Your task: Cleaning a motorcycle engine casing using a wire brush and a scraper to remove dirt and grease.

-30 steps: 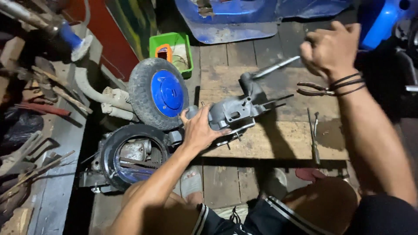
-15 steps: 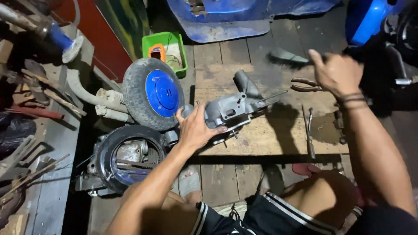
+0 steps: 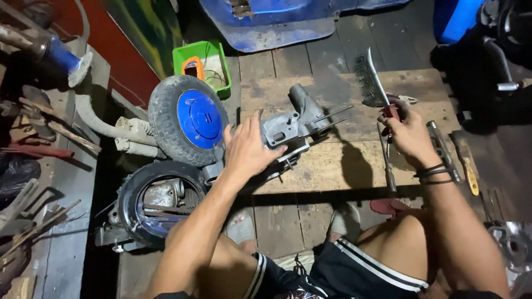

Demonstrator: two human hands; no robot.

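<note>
Firmly, left hand spreads flat on grey cast-metal housing; right hand grips bristly wire brush

- The grey metal engine casing lies on its side on the pale wooden board, toward the board's left edge. Its surface is dull and grimy. A round neck points up and away from the board's near edge, and two thin studs jut out to the right. The left hand presses flat on its left end.
- The wire brush stands nearly upright over the board's right part, dark bristles facing left, its red handle gripped in the right hand.
</note>
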